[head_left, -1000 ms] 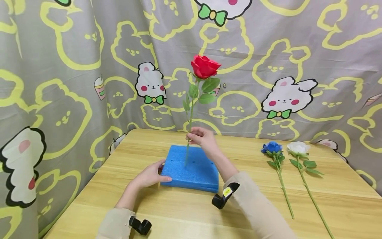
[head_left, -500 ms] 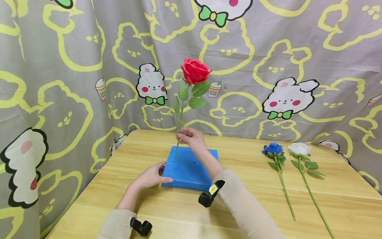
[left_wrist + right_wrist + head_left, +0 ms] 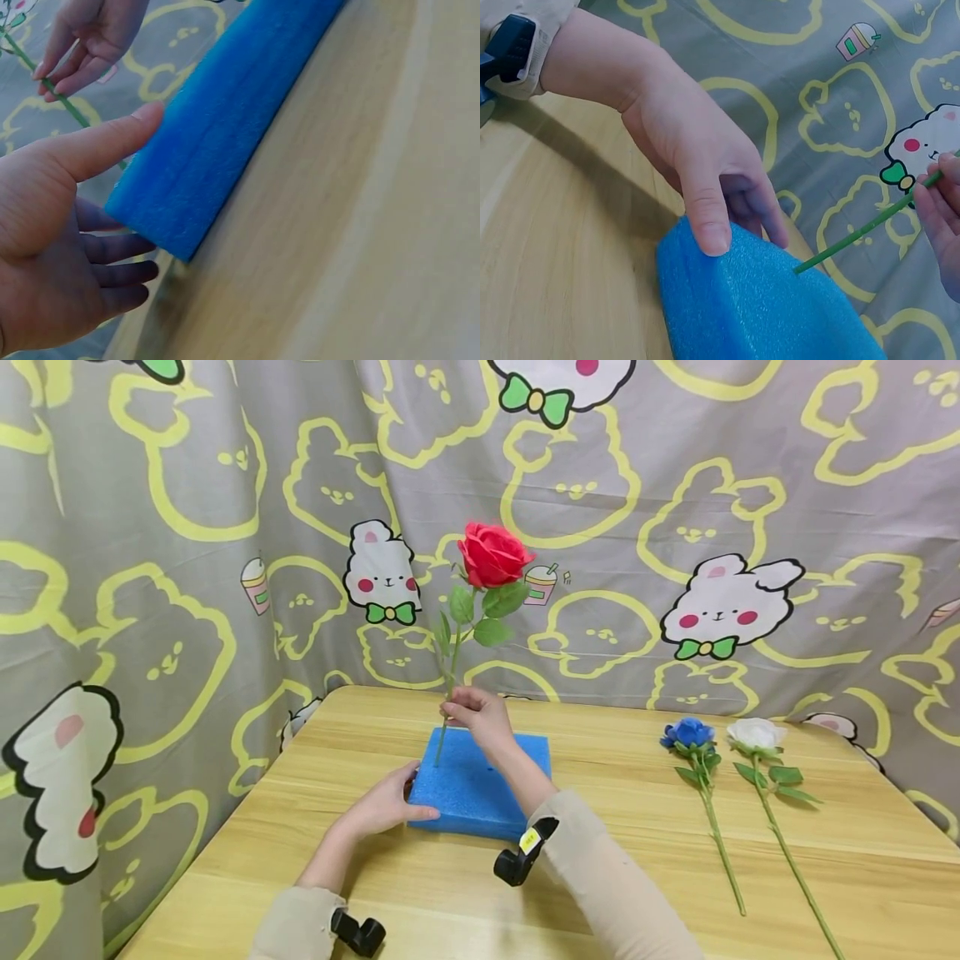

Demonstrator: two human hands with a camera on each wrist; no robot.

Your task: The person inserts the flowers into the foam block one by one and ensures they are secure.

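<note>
Red rose [image 3: 495, 556] stands near the centre of the head view, bloom up, leaning slightly right. From where I stand, right hand [image 3: 480, 717] has the green stem [image 3: 859, 234] in a fingertip pinch, thumb against fingers, practically no gap. Lower stem end meets the top of the blue foam block [image 3: 476, 797], toward its left side; can't tell how far in, if at all. Small dark spot [image 3: 491, 769] on the foam, right of the stem.

Left hand [image 3: 386, 806] holds the block's left end, lower centre of the frame: thumb on the near top edge, fingers at the left side, grip fairly wide. How hard it presses, can't tell.

Block lies flat on the wood-grain table [image 3: 637, 768]. Right side of the frame: blue flower [image 3: 688, 735] and white flower [image 3: 756, 735] lying side by side, blooms up-frame, stems running lower right. Patterned grey curtain [image 3: 585, 652] fills the upper frame. Beige sleeves [image 3: 607, 885] on both arms.
</note>
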